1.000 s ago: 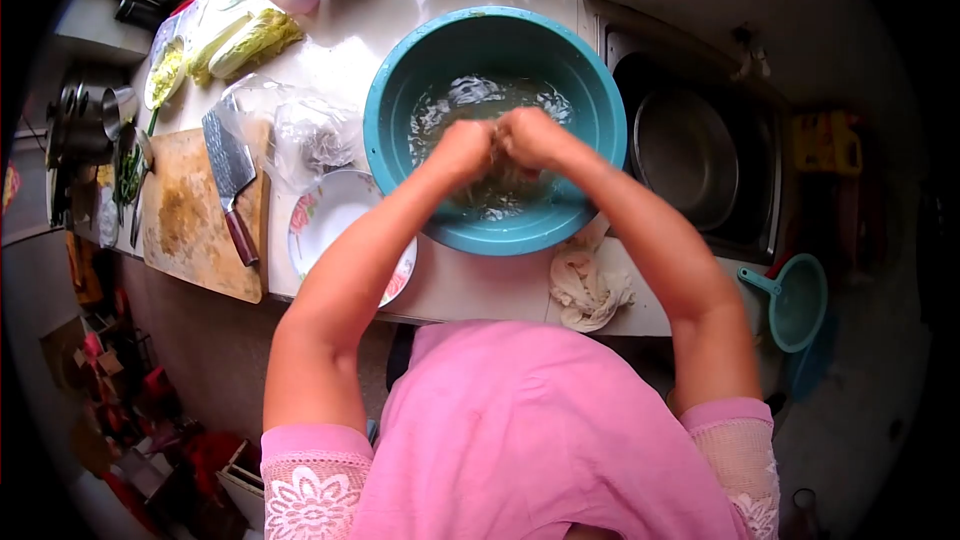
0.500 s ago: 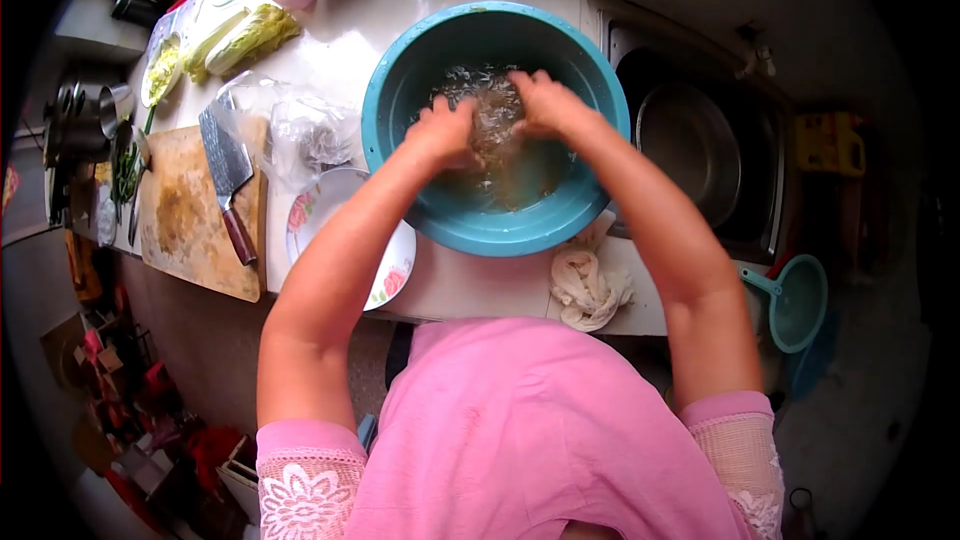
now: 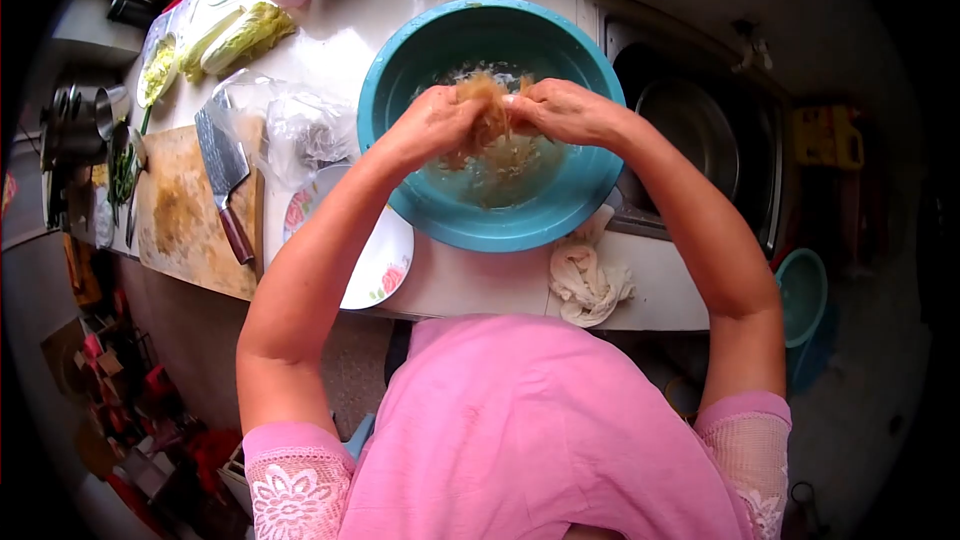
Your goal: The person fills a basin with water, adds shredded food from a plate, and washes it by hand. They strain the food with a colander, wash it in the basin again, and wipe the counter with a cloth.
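Note:
Above the water (image 3: 525, 185) in a large teal basin (image 3: 490, 233), my left hand (image 3: 438, 120) and my right hand (image 3: 570, 112) are close together. Both have their fingers closed on a clump of wet, light-brown stringy strands (image 3: 487, 92), which hangs down between them. I cannot make out exactly what the strands are. The water below is cloudy and rippled, with pale bits in it. Part of the clump is hidden behind my fingers.
Left of the basin are a floral plate (image 3: 385, 260), a clear plastic bag (image 3: 305, 135), and a cleaver (image 3: 228, 165) on a wooden cutting board (image 3: 175, 200). Cabbage (image 3: 250, 35) lies behind. A sink (image 3: 690, 140) is at the right; a crumpled cloth (image 3: 588, 285) sits at the counter edge.
My hands have come up from the water and closer together, and my fingers have gone from spread to closed. The brown strands are now lifted between them.

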`<action>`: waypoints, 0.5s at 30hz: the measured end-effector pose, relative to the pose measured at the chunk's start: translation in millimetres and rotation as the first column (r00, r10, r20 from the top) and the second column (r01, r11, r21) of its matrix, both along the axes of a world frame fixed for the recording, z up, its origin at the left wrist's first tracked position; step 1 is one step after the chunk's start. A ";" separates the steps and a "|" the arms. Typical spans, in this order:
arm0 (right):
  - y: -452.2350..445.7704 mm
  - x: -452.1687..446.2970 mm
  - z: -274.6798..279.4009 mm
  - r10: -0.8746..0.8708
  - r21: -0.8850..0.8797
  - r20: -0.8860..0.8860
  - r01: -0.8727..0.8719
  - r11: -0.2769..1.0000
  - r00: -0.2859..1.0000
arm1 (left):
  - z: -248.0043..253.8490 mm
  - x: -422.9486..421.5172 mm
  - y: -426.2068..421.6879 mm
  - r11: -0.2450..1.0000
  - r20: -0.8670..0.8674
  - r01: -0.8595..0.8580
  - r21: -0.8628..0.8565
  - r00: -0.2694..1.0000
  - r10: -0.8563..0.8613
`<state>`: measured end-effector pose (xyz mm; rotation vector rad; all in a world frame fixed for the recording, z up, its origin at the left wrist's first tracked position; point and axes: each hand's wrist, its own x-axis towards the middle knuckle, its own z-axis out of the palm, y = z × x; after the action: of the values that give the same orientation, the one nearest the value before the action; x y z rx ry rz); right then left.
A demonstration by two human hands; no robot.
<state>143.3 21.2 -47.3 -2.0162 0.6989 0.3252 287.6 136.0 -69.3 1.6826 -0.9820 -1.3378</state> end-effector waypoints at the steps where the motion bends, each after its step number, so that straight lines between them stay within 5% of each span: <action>1: -0.3 -2.0 6.0 0.069 -0.098 -0.051 -0.074 0.992 0.996 | 12.3 3.6 -2.2 0.991 0.041 0.036 0.125 0.998 -0.041; 2: 0.1 -4.3 6.4 0.070 -0.100 -0.050 -0.075 0.992 0.996 | 13.9 2.9 -1.9 0.992 0.041 0.035 0.124 0.998 -0.040; 4: 0.0 -8.0 5.7 0.182 -0.472 -0.183 -0.249 0.846 0.966 | 15.7 0.7 -1.2 0.986 0.129 0.161 -0.033 0.979 -0.156; 5: 1.0 -10.3 -7.0 0.194 -0.507 -0.241 -0.294 0.810 0.951 | -0.9 5.0 -3.7 0.944 0.117 0.290 -0.157 0.955 -0.274; 6: 9.7 -10.7 -7.0 0.206 -0.513 -0.342 -0.366 0.776 0.917 | 4.7 3.7 -2.6 0.883 0.452 0.451 -0.132 0.820 -0.351; 8: 28.4 -14.0 -32.8 0.206 -0.497 -0.442 -0.430 0.754 0.873 | -21.9 -8.3 6.7 0.909 0.617 0.384 0.165 0.679 -0.398; 10: 53.2 -10.9 -55.1 0.183 -0.539 -0.471 -0.446 0.714 0.863 | -20.9 -32.2 7.0 0.742 0.625 0.373 0.558 0.399 -0.671; 13: 60.5 0.6 -93.3 0.123 -0.585 -0.208 -0.224 0.780 0.970 | -71.7 -44.6 13.1 0.843 0.779 0.340 0.417 0.344 -0.524; 15: 45.5 2.7 -86.9 0.130 -0.454 -0.193 -0.206 0.867 0.973 | -80.4 -32.4 3.1 0.871 0.733 0.382 0.310 0.487 -0.475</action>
<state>146.0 66.7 -134.2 -2.5498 0.7532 0.4541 255.2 139.1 -149.7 2.2801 -2.0037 -0.8681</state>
